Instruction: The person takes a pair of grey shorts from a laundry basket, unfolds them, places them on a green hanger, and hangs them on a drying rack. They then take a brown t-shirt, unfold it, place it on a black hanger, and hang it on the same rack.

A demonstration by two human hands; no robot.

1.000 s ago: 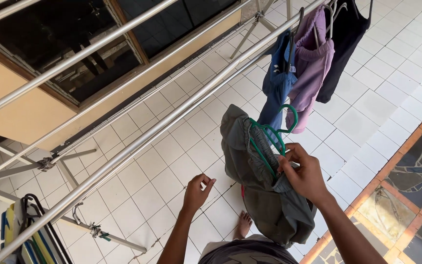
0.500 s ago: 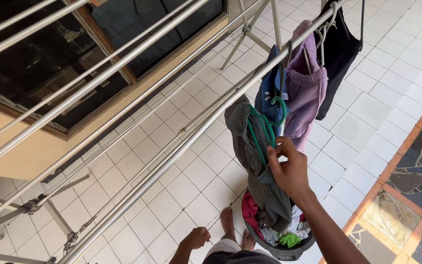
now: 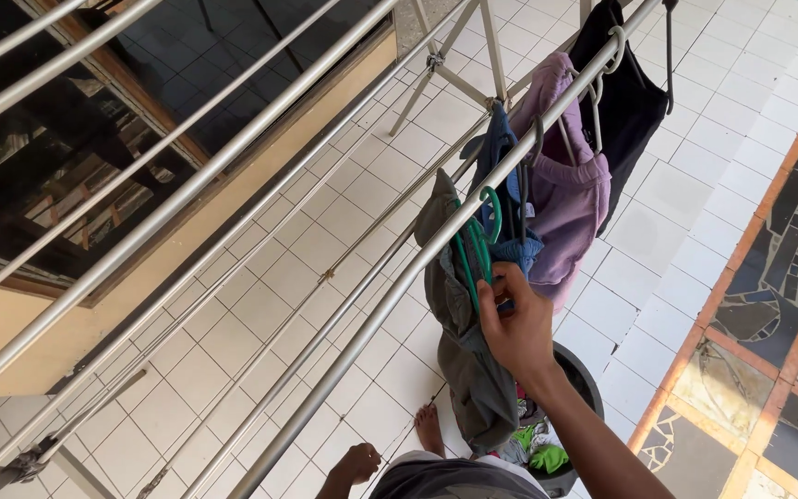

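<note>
My right hand (image 3: 513, 323) grips a green plastic hanger (image 3: 474, 242) that carries a grey-green garment (image 3: 465, 362), its hook raised at a long metal drying-rack rail (image 3: 390, 294). Further along the rail hang a blue garment (image 3: 501, 185), a purple one (image 3: 573, 189) and a black one (image 3: 628, 97), each on its own hanger. My left hand (image 3: 355, 462) hangs low near the bottom of the view, fingers loosely curled, holding nothing that I can see.
A dark basket (image 3: 576, 381) with colourful wet clothes stands on the white tiled floor by my bare foot (image 3: 429, 429). More rack rails (image 3: 154, 208) cross the view. A dark window (image 3: 66, 139) lies left, a patterned tile strip (image 3: 768, 305) right.
My right hand has lifted the hanger and grey-green garment up to the rail. My left hand has dropped from beside the garment down to my side.
</note>
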